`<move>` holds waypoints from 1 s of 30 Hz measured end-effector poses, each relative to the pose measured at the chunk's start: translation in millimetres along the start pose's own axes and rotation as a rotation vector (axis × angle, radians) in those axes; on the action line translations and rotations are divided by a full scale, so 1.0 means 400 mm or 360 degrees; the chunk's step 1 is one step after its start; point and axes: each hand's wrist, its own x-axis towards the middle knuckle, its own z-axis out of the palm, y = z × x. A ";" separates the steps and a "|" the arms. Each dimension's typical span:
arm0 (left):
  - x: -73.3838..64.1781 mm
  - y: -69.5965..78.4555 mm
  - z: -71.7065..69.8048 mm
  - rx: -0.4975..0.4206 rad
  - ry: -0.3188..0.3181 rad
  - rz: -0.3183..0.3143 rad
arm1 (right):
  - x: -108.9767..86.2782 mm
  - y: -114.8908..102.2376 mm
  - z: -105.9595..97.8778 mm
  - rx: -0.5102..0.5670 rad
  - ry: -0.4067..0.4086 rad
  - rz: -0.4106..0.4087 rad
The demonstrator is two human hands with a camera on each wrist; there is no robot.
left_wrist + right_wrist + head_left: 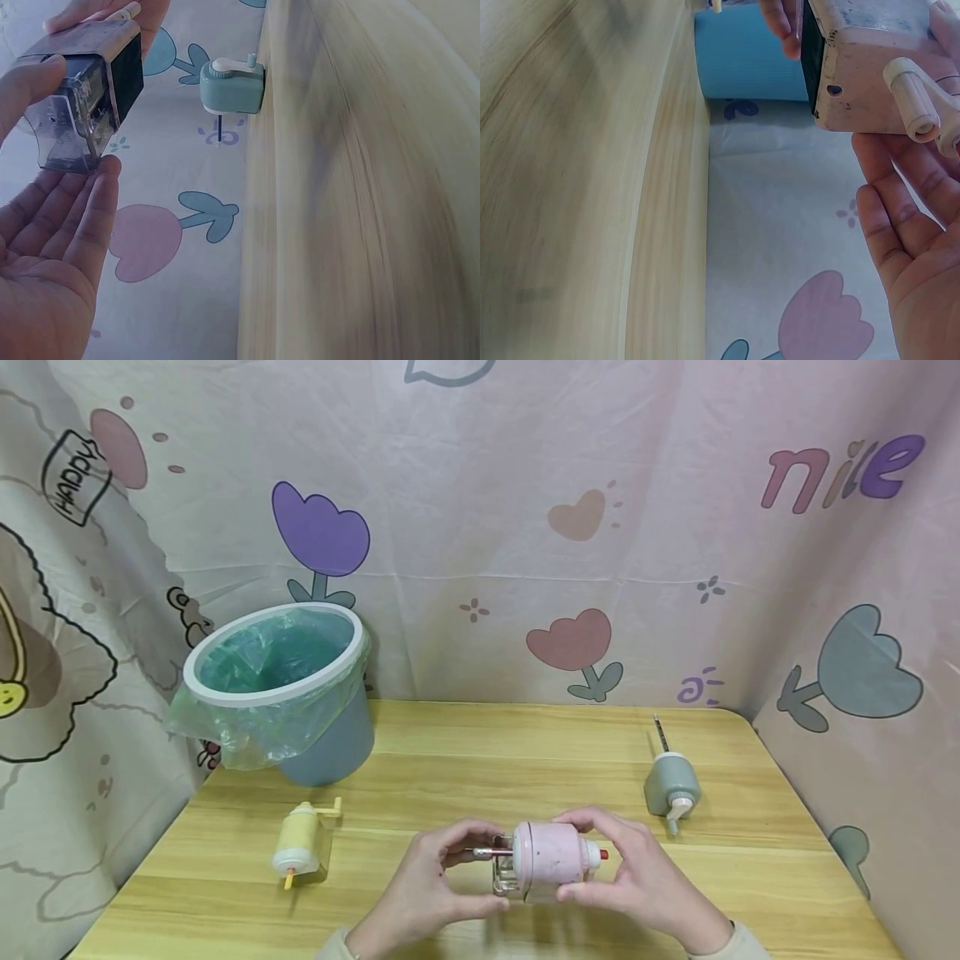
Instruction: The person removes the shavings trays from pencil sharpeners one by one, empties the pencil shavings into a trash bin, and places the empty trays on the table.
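A pink crank pencil sharpener (pixel 551 860) is held between both hands above the front of the table. A pencil (pixel 491 853) sticks out of its left end. The left hand (pixel 420 881) grips that end, where a clear shavings drawer (pixel 64 135) shows, thumb on one side and fingers on the other. At the opposite end the right hand (pixel 648 877) holds the pink body between thumb and fingers. A white crank handle (pixel 915 105) shows beside the right hand's fingers. The drawer's contents are hard to make out.
A yellow sharpener (pixel 300 839) with an orange pencil tip stands at left. A grey-green sharpener (pixel 670 783) with a dark pencil (pixel 661 733) stands at right. Behind, at left, is a blue bin (pixel 337 743) lined with a green bag (pixel 262 731). A printed curtain (pixel 450 510) borders the wooden table (pixel 465 752).
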 end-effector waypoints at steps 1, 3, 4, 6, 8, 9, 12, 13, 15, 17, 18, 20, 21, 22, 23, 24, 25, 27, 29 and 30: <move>-0.001 -0.001 -0.001 0.0004 0.0003 0.0000 | -0.001 0.000 0.000 -0.0004 0.0001 0.0012; -0.002 -0.002 -0.003 0.0004 0.0004 0.0007 | -0.002 0.001 0.000 -0.0014 0.0008 0.0025; -0.002 -0.002 -0.004 0.0001 0.0003 0.0011 | -0.003 0.002 0.000 -0.0018 0.0012 0.0025; -0.003 -0.002 -0.005 -0.0010 0.0001 0.0018 | -0.005 0.003 0.001 -0.0026 0.0014 0.0037; -0.004 -0.003 -0.007 -0.0020 0.0000 0.0025 | -0.006 0.004 0.001 -0.0026 0.0014 0.0051; -0.004 -0.003 -0.007 -0.0027 0.0000 0.0024 | -0.006 0.004 0.001 -0.0024 0.0017 0.0041; -0.005 -0.003 -0.009 -0.0042 0.0003 0.0023 | -0.007 0.002 0.002 -0.0024 0.0014 0.0062; -0.005 -0.003 -0.010 -0.0049 0.0003 0.0020 | -0.006 0.002 0.002 -0.0023 0.0016 0.0054; -0.006 -0.003 -0.011 -0.0056 0.0009 0.0012 | -0.006 0.002 0.001 -0.0024 0.0022 0.0039; -0.008 -0.004 -0.012 -0.0057 0.0018 0.0007 | -0.006 0.001 0.001 -0.0034 0.0025 0.0050; -0.008 -0.005 -0.013 -0.0058 0.0022 0.0003 | -0.006 0.002 0.001 -0.0035 0.0027 0.0049; -0.010 -0.006 -0.014 -0.0058 0.0031 -0.0002 | -0.006 0.002 0.000 -0.0037 0.0029 0.0051; -0.011 -0.007 -0.014 -0.0060 0.0033 -0.0004 | -0.006 0.003 0.001 -0.0041 0.0028 0.0057; -0.011 -0.008 -0.014 -0.0061 0.0034 -0.0007 | -0.006 0.004 0.001 -0.0039 0.0028 0.0059; -0.012 -0.008 -0.015 -0.0064 0.0034 -0.0011 | -0.006 0.004 0.001 -0.0036 0.0027 0.0064; -0.012 -0.009 -0.015 -0.0064 0.0033 -0.0010 | -0.006 0.005 0.001 -0.0034 0.0026 0.0066; -0.012 -0.009 -0.016 -0.0062 0.0032 -0.0013 | -0.005 0.005 0.001 -0.0032 0.0025 0.0066; -0.013 -0.010 -0.018 -0.0065 0.0032 -0.0023 | -0.005 0.006 0.001 -0.0033 0.0025 0.0070; -0.014 -0.010 -0.020 -0.0071 0.0033 -0.0040 | -0.005 0.007 0.001 -0.0036 0.0027 0.0071; -0.015 -0.010 -0.021 -0.0074 0.0035 -0.0047 | -0.005 0.007 0.001 -0.0036 0.0028 0.0071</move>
